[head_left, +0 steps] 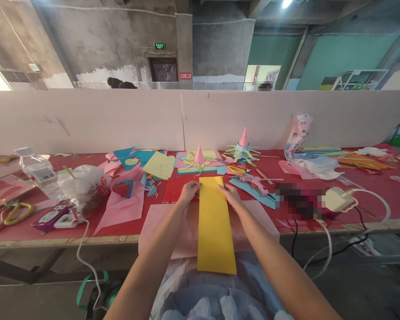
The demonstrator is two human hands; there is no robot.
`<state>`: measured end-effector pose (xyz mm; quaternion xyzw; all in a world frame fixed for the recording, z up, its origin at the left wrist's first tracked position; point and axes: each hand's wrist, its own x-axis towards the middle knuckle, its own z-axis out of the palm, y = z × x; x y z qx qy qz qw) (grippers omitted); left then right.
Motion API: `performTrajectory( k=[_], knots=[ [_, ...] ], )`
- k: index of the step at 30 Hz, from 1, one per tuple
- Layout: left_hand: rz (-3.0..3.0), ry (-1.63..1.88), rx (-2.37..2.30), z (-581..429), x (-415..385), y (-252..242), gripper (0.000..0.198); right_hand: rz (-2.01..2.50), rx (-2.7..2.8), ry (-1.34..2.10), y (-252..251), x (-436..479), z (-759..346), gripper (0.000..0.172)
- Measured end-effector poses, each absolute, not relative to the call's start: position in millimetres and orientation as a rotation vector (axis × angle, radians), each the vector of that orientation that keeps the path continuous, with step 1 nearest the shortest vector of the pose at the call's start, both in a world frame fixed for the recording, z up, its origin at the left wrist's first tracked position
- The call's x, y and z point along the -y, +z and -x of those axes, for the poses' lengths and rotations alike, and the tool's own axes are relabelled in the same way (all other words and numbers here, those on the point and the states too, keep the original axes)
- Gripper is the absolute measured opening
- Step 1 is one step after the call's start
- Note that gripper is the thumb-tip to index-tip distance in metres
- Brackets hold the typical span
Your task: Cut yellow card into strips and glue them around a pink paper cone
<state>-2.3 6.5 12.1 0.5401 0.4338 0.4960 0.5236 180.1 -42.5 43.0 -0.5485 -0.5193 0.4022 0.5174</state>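
Observation:
A long yellow paper strip (215, 226) lies lengthwise in front of me, its near end hanging over the table's front edge above my lap. My left hand (188, 192) pinches the strip's far left corner with closed fingers. My right hand (231, 194) rests on the far right corner, fingers curled onto the paper. Under the strip lies a pale pink sheet (160, 222), and beyond it a red sheet (174, 189).
The red table (380, 195) carries paper scraps, two pink paper cones (199, 154) (243, 138), a pink glue gun (255, 181), yellow-handled scissors (15, 212), a water bottle (40, 172), a power strip (55, 218), a white charger with cables (336, 199). A white partition wall (120, 120) runs behind.

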Motion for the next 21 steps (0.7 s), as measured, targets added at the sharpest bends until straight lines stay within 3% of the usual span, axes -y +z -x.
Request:
performTrajectory(
  k=[21],
  knots=[
    [-1.334, 1.257, -1.078, 4.0, -16.5, 5.2, 0.037, 1.213, 1.256, 1.041, 36.0, 38.6, -180.1, 0.025]
  ],
)
